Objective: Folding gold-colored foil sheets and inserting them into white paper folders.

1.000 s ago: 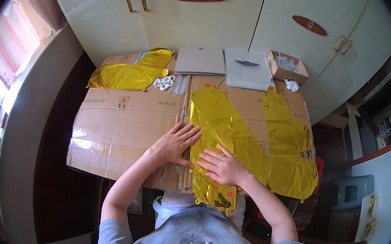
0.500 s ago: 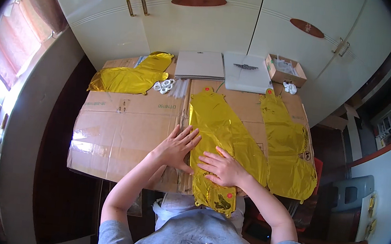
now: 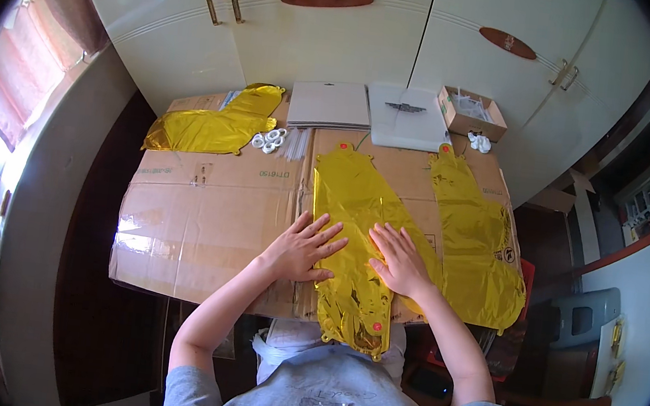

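Observation:
A flat gold foil balloon (image 3: 366, 196) lies on the cardboard-covered table, its lower end hanging over the near edge towards my lap. My left hand (image 3: 300, 250) rests on its left edge, fingers spread, partly over the cardboard. Flat on its right side lies my right hand (image 3: 401, 261), fingers stretched forward. Neither hand grips anything. To the right a second gold foil balloon (image 3: 473, 244) lies flat, its edge close to the first one. Another gold foil balloon (image 3: 217, 128), bent in shape, is at the far left.
White ribbon rolls (image 3: 269, 140) and clear straws (image 3: 297, 144) sit near the far edge. Behind are a stack of grey boards (image 3: 329, 107), a white flat case (image 3: 406, 128) and a small cardboard box (image 3: 478, 127) of clear parts. White cabinets (image 3: 319, 42) stand beyond the cardboard (image 3: 202, 229).
My right hand has moved right and away from me across the balloon, its fingers now pointing forward. My left hand has slid slightly to the right over the foil.

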Available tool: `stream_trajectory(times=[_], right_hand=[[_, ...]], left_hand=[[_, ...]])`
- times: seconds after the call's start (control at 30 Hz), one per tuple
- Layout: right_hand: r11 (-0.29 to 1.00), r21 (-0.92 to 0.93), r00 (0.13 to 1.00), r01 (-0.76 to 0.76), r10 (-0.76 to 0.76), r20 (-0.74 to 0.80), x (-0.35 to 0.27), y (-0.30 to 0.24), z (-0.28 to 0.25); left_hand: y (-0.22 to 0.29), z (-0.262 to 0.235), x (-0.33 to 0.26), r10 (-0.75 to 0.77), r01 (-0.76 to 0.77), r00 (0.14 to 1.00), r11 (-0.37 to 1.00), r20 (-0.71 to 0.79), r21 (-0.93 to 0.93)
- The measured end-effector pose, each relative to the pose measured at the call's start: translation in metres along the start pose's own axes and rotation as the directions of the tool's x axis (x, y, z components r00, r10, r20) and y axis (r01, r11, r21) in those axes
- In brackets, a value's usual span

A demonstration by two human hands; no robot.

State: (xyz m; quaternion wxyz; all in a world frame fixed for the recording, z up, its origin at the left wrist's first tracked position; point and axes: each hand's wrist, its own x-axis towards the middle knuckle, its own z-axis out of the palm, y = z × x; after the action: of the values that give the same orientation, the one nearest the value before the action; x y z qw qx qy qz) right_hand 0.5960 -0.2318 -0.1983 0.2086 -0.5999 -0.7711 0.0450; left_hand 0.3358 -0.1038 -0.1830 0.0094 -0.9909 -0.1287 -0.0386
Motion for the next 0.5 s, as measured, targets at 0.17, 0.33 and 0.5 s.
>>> stream_trajectory(times=[0.17,0.33,0.5], right_hand=[[1.0,-0.028,1.0,-0.002,0.003,0.015,0.0011,-0.0026,0.0],[0.998,-0.059,0.999,-0.002,0.005,0.038,0.0009,-0.0018,0.0012],[0.996,-0.084,0.999,0.002,0.002,0.052,0.001,-0.0021,0.0007]], left_hand=[[-0.0011,-0.0008,-0.0048,-0.026,0.026,1.0,1.0,0.001,0.009],[-0.0022,-0.0018,-0.007,-0.027,0.026,1.0,1.0,0.008,0.015],[-0.0027,-0.0028,-0.0073,-0.021,0.02,0.999,0.999,0.024,0.037]])
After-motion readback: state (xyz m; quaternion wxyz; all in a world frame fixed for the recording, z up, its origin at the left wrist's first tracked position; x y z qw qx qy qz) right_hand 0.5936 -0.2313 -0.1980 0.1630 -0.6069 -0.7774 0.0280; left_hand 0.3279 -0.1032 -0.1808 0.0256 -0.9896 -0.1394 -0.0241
